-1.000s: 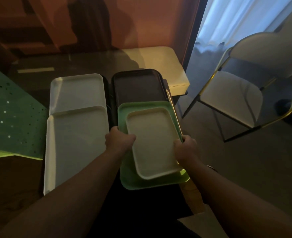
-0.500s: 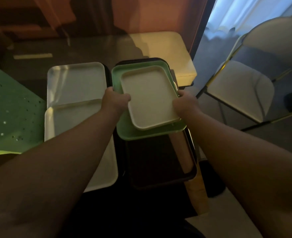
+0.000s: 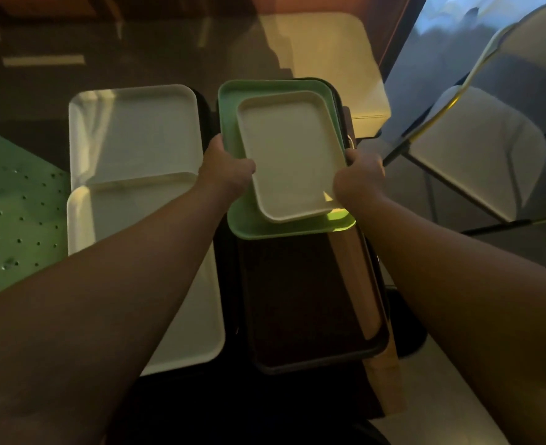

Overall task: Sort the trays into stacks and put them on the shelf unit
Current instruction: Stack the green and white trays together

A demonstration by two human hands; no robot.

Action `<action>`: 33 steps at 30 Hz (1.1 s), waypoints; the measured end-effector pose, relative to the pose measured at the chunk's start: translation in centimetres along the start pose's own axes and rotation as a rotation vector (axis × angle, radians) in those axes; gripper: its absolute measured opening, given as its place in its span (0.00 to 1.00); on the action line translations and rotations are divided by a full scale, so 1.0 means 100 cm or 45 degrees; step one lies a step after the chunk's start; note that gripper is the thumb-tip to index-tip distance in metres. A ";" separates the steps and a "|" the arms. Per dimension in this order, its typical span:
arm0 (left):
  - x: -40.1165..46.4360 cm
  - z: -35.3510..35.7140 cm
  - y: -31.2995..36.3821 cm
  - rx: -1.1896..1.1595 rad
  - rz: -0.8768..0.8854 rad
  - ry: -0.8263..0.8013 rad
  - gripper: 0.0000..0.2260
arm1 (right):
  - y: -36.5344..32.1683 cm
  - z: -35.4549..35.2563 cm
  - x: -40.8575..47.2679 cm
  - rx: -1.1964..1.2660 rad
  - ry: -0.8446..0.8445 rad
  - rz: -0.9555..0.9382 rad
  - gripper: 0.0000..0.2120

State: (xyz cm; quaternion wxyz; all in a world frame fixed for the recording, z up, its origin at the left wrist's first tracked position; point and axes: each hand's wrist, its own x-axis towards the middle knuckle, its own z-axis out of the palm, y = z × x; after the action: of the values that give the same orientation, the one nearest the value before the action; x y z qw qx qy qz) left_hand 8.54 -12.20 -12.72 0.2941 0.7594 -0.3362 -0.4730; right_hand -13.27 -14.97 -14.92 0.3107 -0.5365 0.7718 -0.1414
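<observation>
A small cream tray (image 3: 292,155) lies askew inside a larger green tray (image 3: 233,123). My left hand (image 3: 225,170) grips the green tray's left rim, thumb over the cream tray's edge. My right hand (image 3: 356,178) grips the right rim. This pair sits over the far dark tray (image 3: 337,91), of which only a corner shows. A near dark brown tray (image 3: 300,303) lies below them. To the left, two big white trays overlap: a far white tray (image 3: 133,133) and a near white tray (image 3: 111,220), partly under my left arm.
A green perforated panel (image 3: 14,213) lies at the left. A cream cushioned stool (image 3: 326,62) stands behind the trays. A white chair with a metal frame (image 3: 477,149) stands at the right. A wooden edge (image 3: 384,374) runs along the dark trays' right side.
Both hands carried the green and cream trays away from me, off the near dark brown tray and over the far dark one. The view has tilted down.
</observation>
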 end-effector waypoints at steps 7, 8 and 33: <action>-0.002 0.016 -0.002 0.238 -0.157 0.079 0.36 | -0.002 0.000 0.002 0.227 -0.100 0.202 0.26; -0.003 0.017 -0.001 0.251 -0.173 0.100 0.35 | -0.002 -0.001 0.003 0.237 -0.111 0.219 0.24; -0.137 0.028 -0.067 0.273 -0.367 0.216 0.31 | 0.080 -0.034 -0.147 0.468 -0.125 0.387 0.07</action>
State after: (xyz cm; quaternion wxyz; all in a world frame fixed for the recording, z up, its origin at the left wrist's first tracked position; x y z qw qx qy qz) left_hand 3.04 2.24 -11.75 0.1679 0.8638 -0.2466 -0.4061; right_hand -17.90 1.13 -11.92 0.4580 -0.3547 0.7890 -0.2048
